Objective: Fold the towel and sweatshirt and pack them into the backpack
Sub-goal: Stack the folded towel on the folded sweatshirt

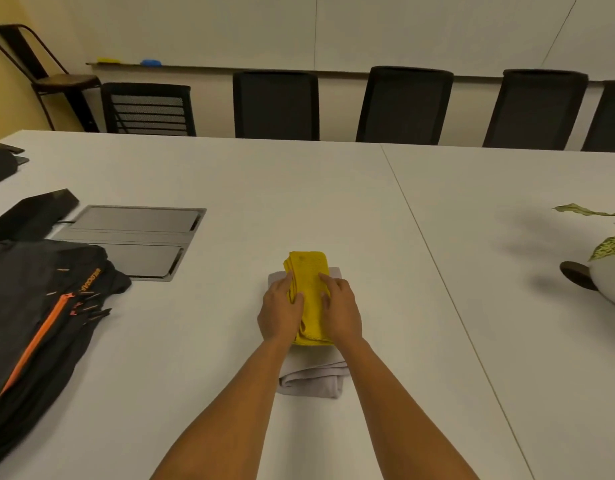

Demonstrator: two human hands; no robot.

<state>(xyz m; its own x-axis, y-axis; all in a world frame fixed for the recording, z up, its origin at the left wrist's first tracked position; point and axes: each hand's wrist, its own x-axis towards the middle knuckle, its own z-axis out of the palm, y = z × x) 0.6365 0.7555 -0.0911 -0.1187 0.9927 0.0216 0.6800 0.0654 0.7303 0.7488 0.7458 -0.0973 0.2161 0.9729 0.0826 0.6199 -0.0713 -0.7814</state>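
A folded yellow towel [309,271] lies on top of a folded grey sweatshirt [314,379] in the middle of the white table [334,202]. My left hand [282,308] rests on the towel's left edge, fingers fairly straight and thumb on the cloth. My right hand [340,308] rests on its right edge in the same way. The towel is narrowed between the two hands. A black backpack [39,317] with an orange zipper lies flat at the table's left, well apart from the stack.
A grey cable hatch [136,237] is set into the table beside the backpack, and a black box [29,213] sits behind it. A potted plant [607,268] stands at the right edge. Black chairs [276,105] line the far side.
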